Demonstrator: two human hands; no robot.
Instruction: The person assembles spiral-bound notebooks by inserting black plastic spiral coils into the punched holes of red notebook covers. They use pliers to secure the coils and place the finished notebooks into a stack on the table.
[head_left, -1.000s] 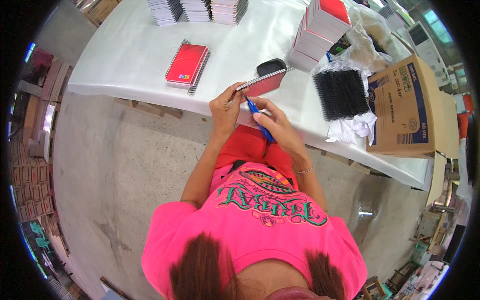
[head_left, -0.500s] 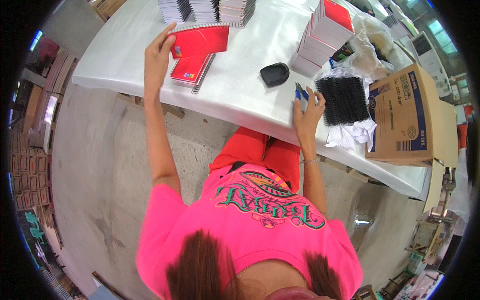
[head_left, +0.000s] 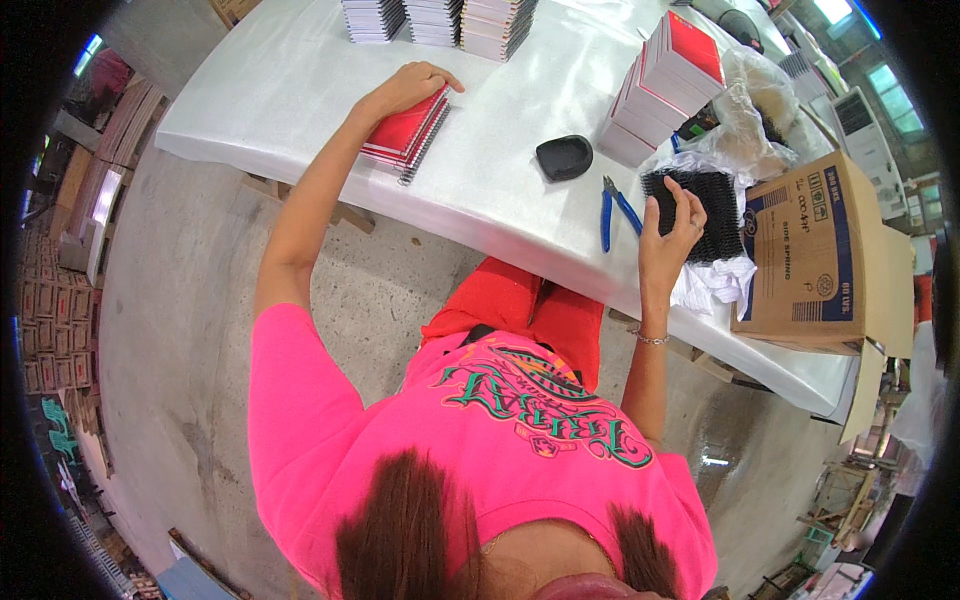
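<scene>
White table, loaded with stock

The table (head_left: 280, 90) bears red notebooks (head_left: 405, 135) at upper left, blue pliers (head_left: 612, 208) at centre and a cardboard box (head_left: 815, 255) at right.

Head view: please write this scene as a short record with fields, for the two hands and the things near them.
Left hand: lies flat on the stack of red spiral notebooks
Right hand: fingers on the bundle of black spiral coils, grip unclear
Pliers: blue handles, lying on the table, just left of the right hand
Black oval object: on the table between the hands
Table: white cover
Cardboard box: at the right end, beside the coils
Far edge: more notebook stacks
</scene>
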